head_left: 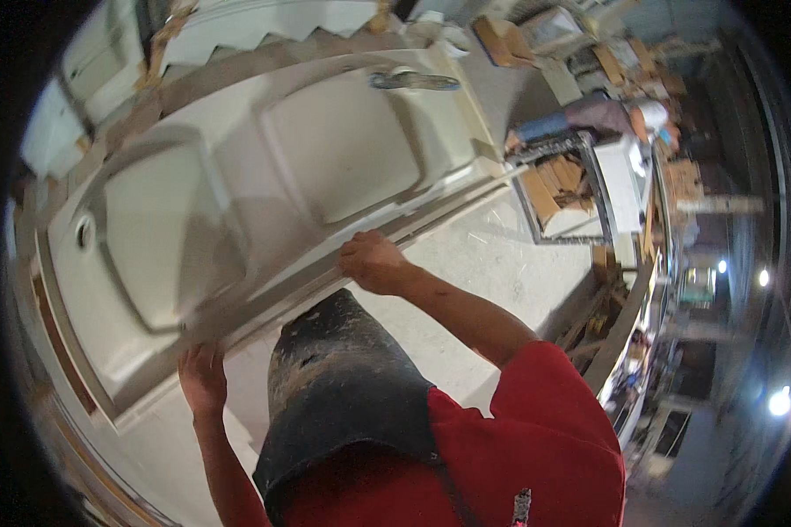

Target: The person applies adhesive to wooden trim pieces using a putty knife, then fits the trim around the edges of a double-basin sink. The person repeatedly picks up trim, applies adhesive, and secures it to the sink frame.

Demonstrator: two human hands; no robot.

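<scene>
A large off-white panelled door (246,180) lies flat in front of me, with two raised panels and a round hole (84,232) near its left end. Along its near side runs a long, pale grey edge strip (281,299). My right hand (373,262) is closed over that strip at about its middle, fingers curled. Farther left, my left hand (202,376) grips the same edge, its fingertips slightly blurred. On the door's far right part rests a long tool with a bluish rim (413,81); its kind is unclear.
A dark apron (343,378) covers my front at the near side. To the right, cardboard pieces (558,184) lie inside a dark-edged frame (608,198). Another person (598,119) bends over beyond it. Jagged brown cardboard (237,66) lines the door's far side.
</scene>
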